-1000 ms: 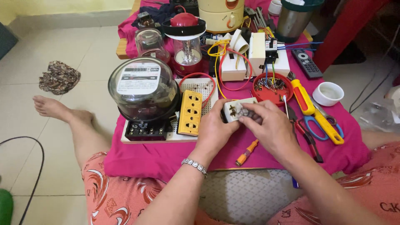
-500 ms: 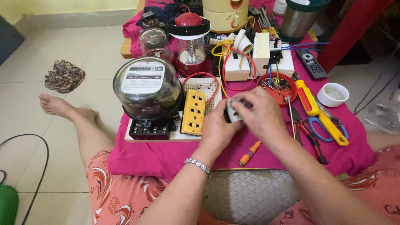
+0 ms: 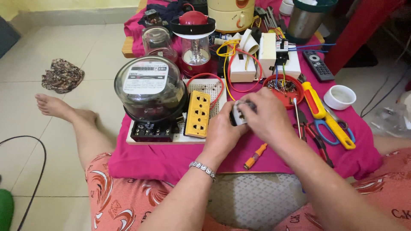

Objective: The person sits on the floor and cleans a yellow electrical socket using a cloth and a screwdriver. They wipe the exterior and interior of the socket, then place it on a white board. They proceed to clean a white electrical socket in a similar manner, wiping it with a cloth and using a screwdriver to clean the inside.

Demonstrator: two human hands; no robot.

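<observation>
Single view only: head-worn cam, looking steeply down and forward from the seated person's own eye line. Close range. Both forearms enter from the bottom edge, left hand (image 3: pixel 220 132) and right hand (image 3: pixel 265 115) sit just right of frame centre. Low desk (image 3: pixel 171 160) with pink cloth fills the middle; its far end runs out the top edge. Person's knees cut off at the bottom, tiled floor (image 3: pixel 64 42) and bare foot (image 3: pixel 53 106) at left. No second view, so no overlap.

Left hand (image 3: pixel 223 131), right hand (image 3: pixel 266 116) grip white socket (image 3: pixel 238 115).
</observation>
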